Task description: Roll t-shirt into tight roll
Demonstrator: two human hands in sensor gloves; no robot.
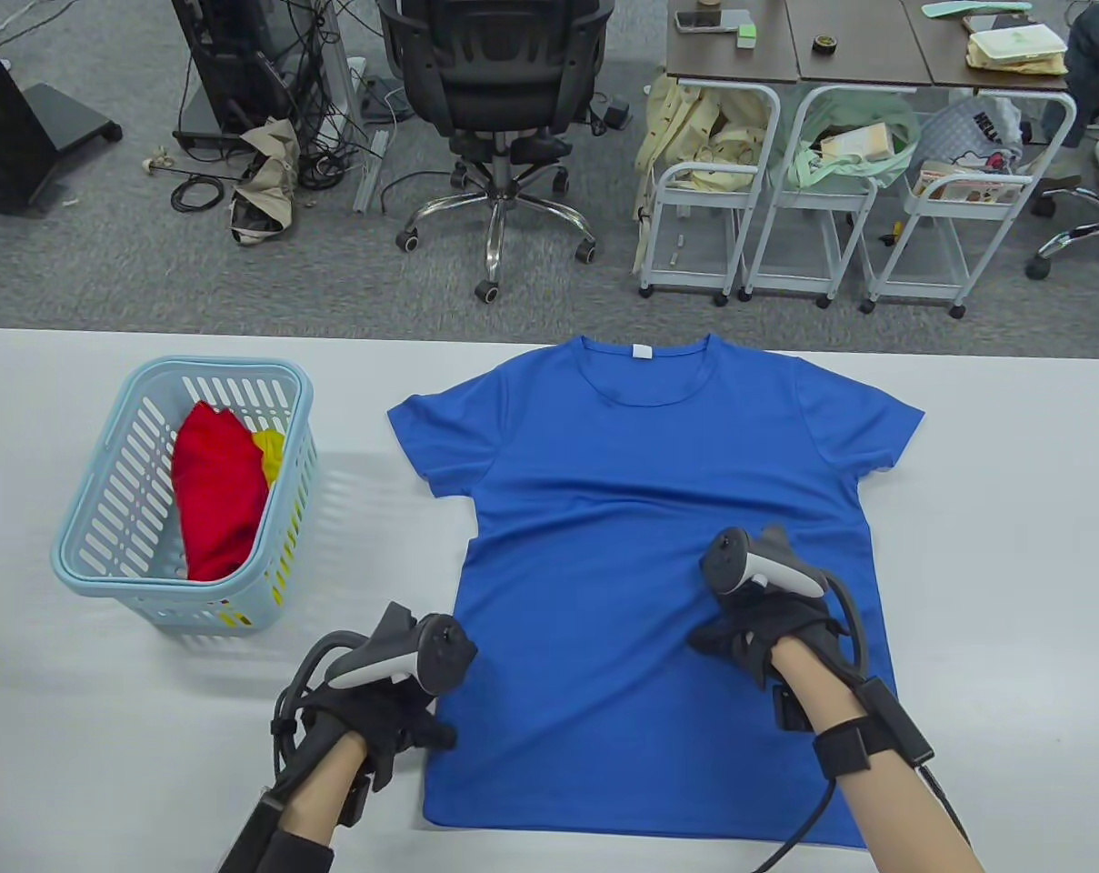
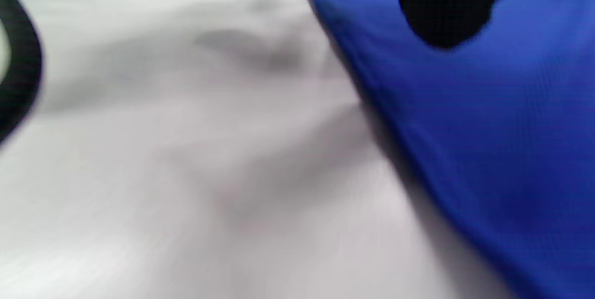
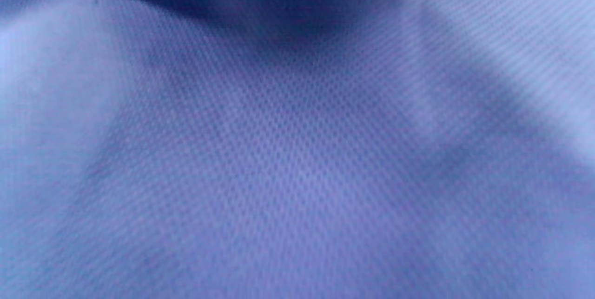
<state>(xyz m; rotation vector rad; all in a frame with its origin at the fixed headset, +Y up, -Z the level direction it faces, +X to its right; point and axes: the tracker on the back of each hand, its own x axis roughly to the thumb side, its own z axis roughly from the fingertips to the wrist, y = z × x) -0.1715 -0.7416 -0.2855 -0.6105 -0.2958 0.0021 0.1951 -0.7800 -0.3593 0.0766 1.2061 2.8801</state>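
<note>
From above, the shirt (image 1: 649, 564) lies flat mid-table, hem at the near edge. Left hand (image 1: 390, 691) sits at its left side, right hand (image 1: 763, 605) rests on it; can't tell either's fingers. Left wrist: a fingertip (image 2: 446, 6) over the cloth's edge. Right wrist: just thin, floppy mesh, so I'd grab the hem corners.
</note>
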